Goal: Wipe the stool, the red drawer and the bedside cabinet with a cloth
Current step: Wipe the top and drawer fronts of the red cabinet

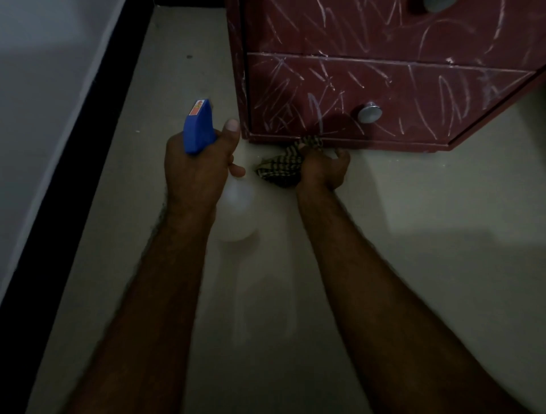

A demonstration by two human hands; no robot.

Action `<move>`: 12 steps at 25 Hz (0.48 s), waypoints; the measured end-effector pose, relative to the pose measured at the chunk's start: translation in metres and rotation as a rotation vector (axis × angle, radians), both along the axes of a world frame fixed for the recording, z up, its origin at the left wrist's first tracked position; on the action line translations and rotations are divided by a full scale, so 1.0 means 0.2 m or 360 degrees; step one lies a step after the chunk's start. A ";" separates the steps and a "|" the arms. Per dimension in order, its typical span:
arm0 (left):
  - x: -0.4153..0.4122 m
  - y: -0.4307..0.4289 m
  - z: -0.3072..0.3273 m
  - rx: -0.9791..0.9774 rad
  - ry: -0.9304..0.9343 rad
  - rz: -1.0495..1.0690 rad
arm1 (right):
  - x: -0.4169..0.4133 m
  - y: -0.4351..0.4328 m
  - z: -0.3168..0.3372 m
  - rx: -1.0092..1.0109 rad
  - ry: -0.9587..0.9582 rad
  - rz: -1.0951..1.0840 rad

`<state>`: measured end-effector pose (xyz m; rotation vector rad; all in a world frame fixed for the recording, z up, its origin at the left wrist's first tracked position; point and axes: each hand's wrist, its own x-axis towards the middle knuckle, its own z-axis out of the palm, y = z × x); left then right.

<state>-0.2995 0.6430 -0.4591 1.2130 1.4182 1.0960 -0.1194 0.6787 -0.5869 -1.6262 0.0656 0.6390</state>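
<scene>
The room is dim. A red chest (236, 59) stands on a pale floor (413, 207), and its whole front is covered in white scribbled marks. The red drawer (413, 97) is the lower of the two fronts in view. It is closed and has a round silver knob (369, 112) near its middle. Above it sits an upper drawer (354, 26), also closed, with its own knob (437, 3) cut off by the top edge of the picture.

The right hand (323, 170) is low on the floor, just in front of the chest's bottom edge. Its fingers are curled tight round a bunched checked cloth (280, 170), dark with pale stripes. The top of the cloth touches the base strip below the red drawer, left of the knob, and the rest spills out to the left of the fist.

The left hand (201, 171) grips a spray bottle (198, 127) by the neck. The thumb lies up along the right side of the blue spray head, and the fingers are wrapped round below it. The bottle's body, below the hand, is blurred and appears to be clear or white plastic. The spray head is just left of the chest's front corner, not touching it.

On the left, a grey wall (44, 59) meets the floor along a black skirting strip (88, 147).
</scene>
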 end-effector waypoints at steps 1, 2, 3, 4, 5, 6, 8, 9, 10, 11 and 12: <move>0.00 0.00 0.00 0.0001 0.0000 0.0002 | -0.02 0.01 0.00 -0.0003 -0.0013 0.0035; -0.01 0.00 -0.01 -0.0006 0.0005 0.0009 | -0.03 0.01 0.00 0.0002 -0.0010 0.0042; -0.02 0.00 -0.02 -0.0014 0.0003 0.0015 | -0.03 0.00 0.01 0.0019 0.0010 0.0019; -0.02 0.00 -0.02 -0.0022 -0.0011 0.0022 | -0.01 0.00 0.01 0.0042 0.0045 -0.0030; -0.03 0.00 -0.02 -0.0022 -0.0024 0.0029 | 0.00 0.00 0.01 0.0073 0.0088 -0.0083; -0.03 0.00 -0.02 -0.0018 -0.0025 0.0034 | 0.02 0.00 0.01 0.0099 0.0121 -0.0124; -0.02 0.01 -0.01 -0.0015 -0.0031 0.0031 | 0.03 -0.01 0.01 0.0105 0.0122 -0.0132; -0.02 0.02 0.00 -0.0012 -0.0041 0.0034 | 0.02 0.00 0.02 0.0088 0.0109 -0.0090; -0.02 0.02 0.00 -0.0006 -0.0046 0.0036 | -0.01 0.00 0.02 0.0071 0.0100 -0.0030; -0.02 0.02 0.00 -0.0002 -0.0045 0.0036 | -0.03 0.01 0.02 0.0065 0.0092 0.0034; -0.02 0.02 0.01 -0.0003 -0.0049 0.0041 | -0.05 0.01 0.02 0.0066 0.0096 0.0092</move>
